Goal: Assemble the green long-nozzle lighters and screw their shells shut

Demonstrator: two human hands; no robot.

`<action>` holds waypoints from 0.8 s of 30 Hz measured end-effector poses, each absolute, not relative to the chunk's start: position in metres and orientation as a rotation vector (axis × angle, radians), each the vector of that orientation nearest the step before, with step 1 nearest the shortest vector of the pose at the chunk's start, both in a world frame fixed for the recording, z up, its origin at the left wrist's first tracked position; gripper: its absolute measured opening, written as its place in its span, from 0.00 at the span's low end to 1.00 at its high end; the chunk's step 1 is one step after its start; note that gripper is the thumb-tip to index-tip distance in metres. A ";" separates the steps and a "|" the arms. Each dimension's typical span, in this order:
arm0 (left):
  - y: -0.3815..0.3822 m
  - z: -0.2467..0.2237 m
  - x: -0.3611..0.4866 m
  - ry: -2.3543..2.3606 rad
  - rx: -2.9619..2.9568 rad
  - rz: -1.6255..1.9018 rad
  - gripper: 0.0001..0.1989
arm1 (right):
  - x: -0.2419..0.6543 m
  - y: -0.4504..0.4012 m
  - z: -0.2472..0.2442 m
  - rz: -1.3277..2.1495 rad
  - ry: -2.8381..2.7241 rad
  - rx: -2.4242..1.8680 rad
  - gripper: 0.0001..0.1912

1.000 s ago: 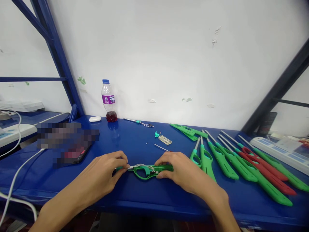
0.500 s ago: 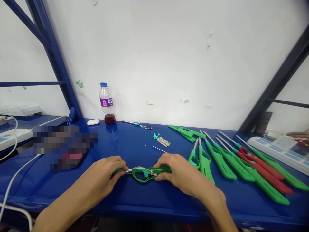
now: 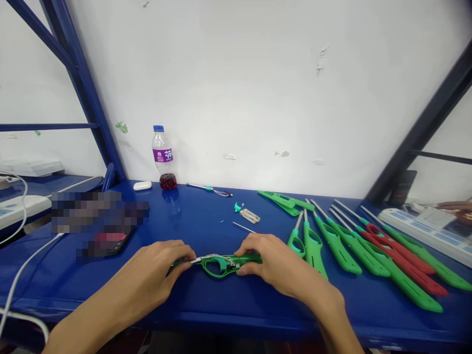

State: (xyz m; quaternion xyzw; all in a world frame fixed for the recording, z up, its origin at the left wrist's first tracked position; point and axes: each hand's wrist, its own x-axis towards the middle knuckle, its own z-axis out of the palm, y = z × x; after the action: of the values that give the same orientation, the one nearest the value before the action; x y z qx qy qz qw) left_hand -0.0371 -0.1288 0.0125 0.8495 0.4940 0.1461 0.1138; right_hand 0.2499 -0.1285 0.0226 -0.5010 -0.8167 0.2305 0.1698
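Note:
A green utility lighter (image 3: pixel 221 265) lies level over the table's near middle, its handle shell open. The teal trigger and thin wires inside it show. My left hand (image 3: pixel 162 265) pinches the metal tube at its left end between thumb and fingertips. Around the handle's right end, my right hand (image 3: pixel 273 258) is closed with thumb below and fingers above; part of the handle is hidden there. A thin metal shaft (image 3: pixel 243 227) sticks out behind my right hand, its other end covered. Beyond it lie a clear fuel tank (image 3: pixel 250 215) and a teal plastic part (image 3: pixel 238 208).
Several green and red lighters (image 3: pixel 339 246) fan out at right, beside a power strip (image 3: pixel 427 236). Green shell pieces (image 3: pixel 280 200) and a metal tube with wires (image 3: pixel 206 188) lie near the wall. A bottle (image 3: pixel 162 157), white case (image 3: pixel 142 186) and phone (image 3: pixel 118 243) are at left.
My left hand has shifted very slightly left and down at the tube end, which now tilts a little. My right hand keeps its hold.

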 end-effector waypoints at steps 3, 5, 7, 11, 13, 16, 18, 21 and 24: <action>-0.128 0.011 -0.037 1.429 2.502 0.447 0.15 | 0.250 -0.129 0.022 0.662 -2.319 -1.410 0.07; -0.127 0.010 -0.037 1.423 2.508 0.473 0.15 | 0.251 -0.128 0.021 0.663 -2.314 -1.411 0.07; -0.125 0.009 -0.037 1.406 2.516 0.505 0.15 | 0.251 -0.128 0.021 0.667 -2.313 -1.412 0.07; -0.121 0.007 -0.039 1.364 2.551 0.500 0.17 | 0.252 -0.127 0.020 0.666 -2.315 -1.417 0.07; -0.119 0.006 -0.039 1.366 2.576 0.498 0.18 | 0.252 -0.127 0.020 0.661 -2.318 -1.419 0.06; -0.117 0.005 -0.040 1.395 2.596 0.515 0.17 | 0.251 -0.128 0.021 0.657 -2.322 -1.424 0.07; -0.117 0.005 -0.040 1.414 2.599 0.502 0.17 | 0.251 -0.128 0.020 0.658 -2.318 -1.429 0.07; -0.117 0.005 -0.040 1.410 2.613 0.493 0.17 | 0.251 -0.129 0.020 0.659 -2.315 -1.428 0.07; -0.117 0.004 -0.039 1.388 2.631 0.509 0.18 | 0.251 -0.128 0.021 0.657 -2.317 -1.421 0.07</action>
State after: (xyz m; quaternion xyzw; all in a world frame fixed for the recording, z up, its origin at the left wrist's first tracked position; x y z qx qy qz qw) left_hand -0.0390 -0.1167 0.0043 0.8701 0.4591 0.1684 0.0619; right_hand 0.2509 -0.1280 0.0209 -0.5007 -0.8163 0.2316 0.1715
